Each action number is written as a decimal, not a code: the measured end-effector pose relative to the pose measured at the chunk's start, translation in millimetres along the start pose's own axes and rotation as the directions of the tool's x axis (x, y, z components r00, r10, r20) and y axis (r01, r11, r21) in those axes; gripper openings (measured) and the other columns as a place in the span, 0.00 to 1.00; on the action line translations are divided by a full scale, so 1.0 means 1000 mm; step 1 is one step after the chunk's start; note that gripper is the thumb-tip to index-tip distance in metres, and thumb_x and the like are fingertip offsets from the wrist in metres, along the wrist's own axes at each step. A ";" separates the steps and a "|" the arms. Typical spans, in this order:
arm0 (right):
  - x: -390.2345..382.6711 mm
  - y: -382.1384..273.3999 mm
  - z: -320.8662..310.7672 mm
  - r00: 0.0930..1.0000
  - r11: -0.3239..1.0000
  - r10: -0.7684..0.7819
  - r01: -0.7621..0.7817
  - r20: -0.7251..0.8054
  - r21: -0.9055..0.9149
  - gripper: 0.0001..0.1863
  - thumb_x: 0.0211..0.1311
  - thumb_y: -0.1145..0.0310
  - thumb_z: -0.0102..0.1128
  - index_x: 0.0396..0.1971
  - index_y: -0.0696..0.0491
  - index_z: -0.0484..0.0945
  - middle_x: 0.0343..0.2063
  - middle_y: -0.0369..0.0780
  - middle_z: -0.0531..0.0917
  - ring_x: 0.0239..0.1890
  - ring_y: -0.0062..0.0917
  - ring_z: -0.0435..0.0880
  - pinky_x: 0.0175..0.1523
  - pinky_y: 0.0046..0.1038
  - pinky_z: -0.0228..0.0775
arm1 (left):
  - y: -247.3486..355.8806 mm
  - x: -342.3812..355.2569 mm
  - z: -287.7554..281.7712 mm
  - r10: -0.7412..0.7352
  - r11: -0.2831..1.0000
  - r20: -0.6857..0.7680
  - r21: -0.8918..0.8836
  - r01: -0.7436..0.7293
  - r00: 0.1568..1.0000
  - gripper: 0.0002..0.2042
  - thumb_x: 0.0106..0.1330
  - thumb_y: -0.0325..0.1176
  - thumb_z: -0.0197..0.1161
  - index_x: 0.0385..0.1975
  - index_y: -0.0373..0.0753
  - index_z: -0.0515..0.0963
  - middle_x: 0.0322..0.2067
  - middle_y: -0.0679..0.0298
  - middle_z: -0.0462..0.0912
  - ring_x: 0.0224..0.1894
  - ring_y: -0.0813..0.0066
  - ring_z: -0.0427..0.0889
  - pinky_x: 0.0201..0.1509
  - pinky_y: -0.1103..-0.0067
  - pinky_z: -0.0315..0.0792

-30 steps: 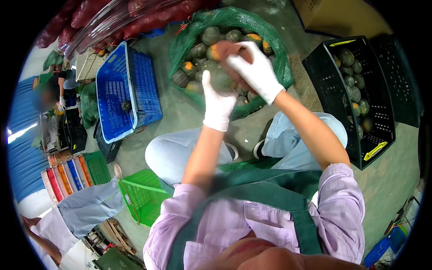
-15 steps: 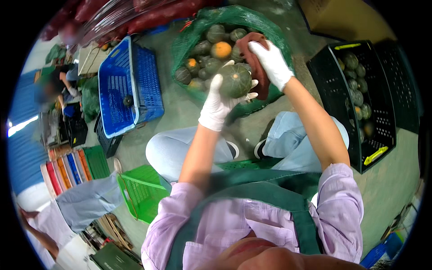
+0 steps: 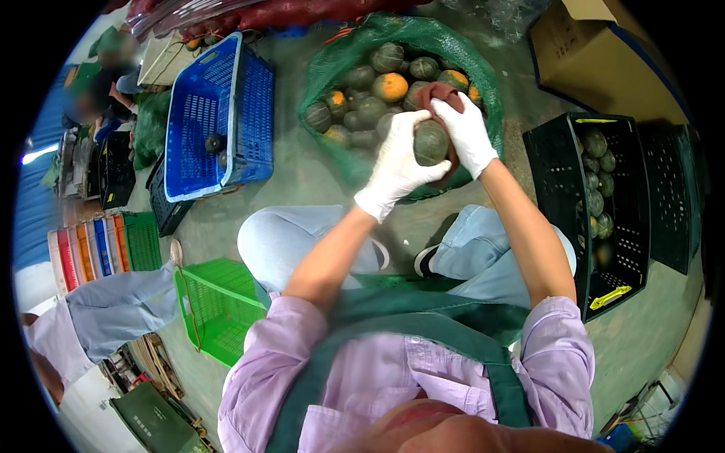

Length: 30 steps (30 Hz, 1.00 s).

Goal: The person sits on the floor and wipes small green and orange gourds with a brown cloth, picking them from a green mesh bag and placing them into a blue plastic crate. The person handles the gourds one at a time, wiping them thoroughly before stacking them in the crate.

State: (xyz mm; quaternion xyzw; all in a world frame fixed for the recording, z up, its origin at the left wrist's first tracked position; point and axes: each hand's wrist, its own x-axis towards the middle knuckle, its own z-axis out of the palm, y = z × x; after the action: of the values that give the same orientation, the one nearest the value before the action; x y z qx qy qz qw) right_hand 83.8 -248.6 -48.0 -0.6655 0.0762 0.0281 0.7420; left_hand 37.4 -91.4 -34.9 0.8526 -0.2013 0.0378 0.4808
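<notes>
Your left hand [image 3: 398, 155]: clamped round a green squash [image 3: 431, 143], apparently to steady it against the brown cloth [image 3: 438, 93] gripped in your right hand [image 3: 467, 134]. Position: over the open mesh sack [image 3: 332, 64], perhaps for short reach. Rightward: black crate [image 3: 555, 177].

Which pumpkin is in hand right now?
The green pumpkin in the left hand, beside the brown cloth in the right hand; the other pumpkins in the green mesh sack lie unheld.
</notes>
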 end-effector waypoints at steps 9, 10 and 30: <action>0.018 -0.043 -0.073 0.982 0.961 -0.100 0.137 -0.158 0.240 0.20 0.68 0.64 0.56 0.55 0.58 0.73 0.47 0.41 0.81 0.48 0.25 0.80 0.56 0.30 0.70 | -0.165 0.042 -0.206 -0.074 0.553 -0.332 0.771 0.316 0.940 0.34 0.46 0.46 0.76 0.54 0.39 0.75 0.48 0.54 0.79 0.52 0.54 0.76 0.57 0.67 0.72; 0.016 -0.051 -0.082 0.977 0.954 -0.116 0.160 -0.180 0.254 0.21 0.70 0.63 0.54 0.57 0.58 0.72 0.51 0.41 0.80 0.52 0.27 0.78 0.60 0.31 0.69 | -0.171 0.038 -0.228 -0.088 0.456 -0.326 0.827 0.329 0.941 0.35 0.43 0.47 0.77 0.52 0.40 0.75 0.45 0.54 0.80 0.49 0.56 0.78 0.52 0.65 0.75; 0.043 -0.062 -0.130 0.966 0.916 -0.029 0.128 -0.257 0.379 0.23 0.75 0.60 0.42 0.61 0.58 0.68 0.54 0.44 0.78 0.54 0.33 0.78 0.62 0.34 0.69 | -0.232 0.079 0.061 -0.246 0.643 0.597 0.690 -0.332 0.764 0.38 0.46 0.37 0.74 0.62 0.51 0.67 0.53 0.58 0.77 0.55 0.59 0.77 0.57 0.68 0.72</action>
State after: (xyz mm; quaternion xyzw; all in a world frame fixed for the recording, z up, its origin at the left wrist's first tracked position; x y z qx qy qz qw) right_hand 125.1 -387.4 -7.2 -0.5040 0.1448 -0.1003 0.8455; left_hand 190.1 -60.6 -233.2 0.9259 -0.3397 -0.1631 -0.0263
